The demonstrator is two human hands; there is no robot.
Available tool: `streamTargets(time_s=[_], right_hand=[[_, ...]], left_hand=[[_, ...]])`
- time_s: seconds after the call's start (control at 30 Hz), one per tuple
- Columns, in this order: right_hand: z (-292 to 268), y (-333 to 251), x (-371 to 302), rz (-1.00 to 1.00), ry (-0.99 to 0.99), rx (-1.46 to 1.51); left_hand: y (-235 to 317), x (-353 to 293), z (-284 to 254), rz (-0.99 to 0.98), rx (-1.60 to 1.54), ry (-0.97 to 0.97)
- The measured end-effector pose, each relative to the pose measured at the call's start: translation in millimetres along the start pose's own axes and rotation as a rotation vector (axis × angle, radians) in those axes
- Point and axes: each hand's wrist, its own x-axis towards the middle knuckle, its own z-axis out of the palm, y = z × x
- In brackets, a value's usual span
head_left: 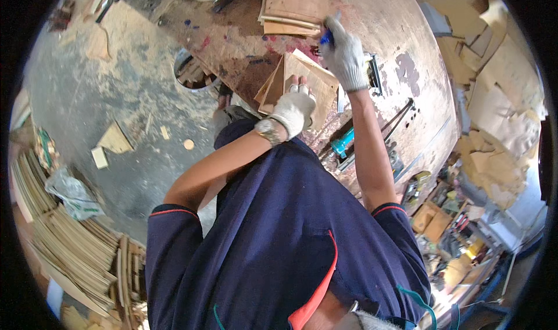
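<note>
While the near wooden boards (297, 66) are seen fanned at the worktable (360, 7) edge, their top is covered by the gloved left hand (293, 110), fingers extended, nothing seen clasped. Next, right: a slim blue implement (327, 38), kind unclear, gripped in the gloved right hand (344, 54). Farthest: one board stack (295, 4), more squarely piled; whether finished or waiting cannot be told. Near boards are judged unfinished, being unaligned.
</note>
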Motion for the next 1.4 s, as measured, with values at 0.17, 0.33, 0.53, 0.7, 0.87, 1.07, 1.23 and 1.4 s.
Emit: streamTargets(time_s=[0.17,0.33,0.53,0.7,0.87,1.07,1.23,1.4], right_hand=[[-16.6,-13.5,-107.2,0.182,-0.129,0.03],[16.1,-21.5,-179.6,0.155,-0.193,-0.127],[29.4,-26.3,-197.7,0.412,0.024,0.013],[53.9,-5.0,-224.6,0.829,0.276,0.616],[94.6,23.0,-247.9,0.709,0.579,1.131],[75.1,14.9,-246.8,0.792,0.592,1.273],[45.6,14.1,-240.3,0.708,0.648,1.165],[34.3,19.8,-237.2,0.537,0.473,0.62]], left_hand=[[-70.4,-46.4,-68.8,-0.118,-0.671,0.471],[-104.2,-49.8,-27.5,-0.162,-0.731,0.341],[-101.6,-47.0,-31.3,-0.162,-0.694,0.256],[-93.6,-44.6,-37.5,-0.142,-0.581,0.256],[-87.9,-40.0,-34.0,-0.094,-0.674,0.301],[-69.6,-21.0,-40.4,-0.117,-1.376,0.287],[-107.4,13.6,-85.5,-0.168,-1.565,0.487],[-174.7,45.1,-139.6,-0.235,-1.268,0.688]])
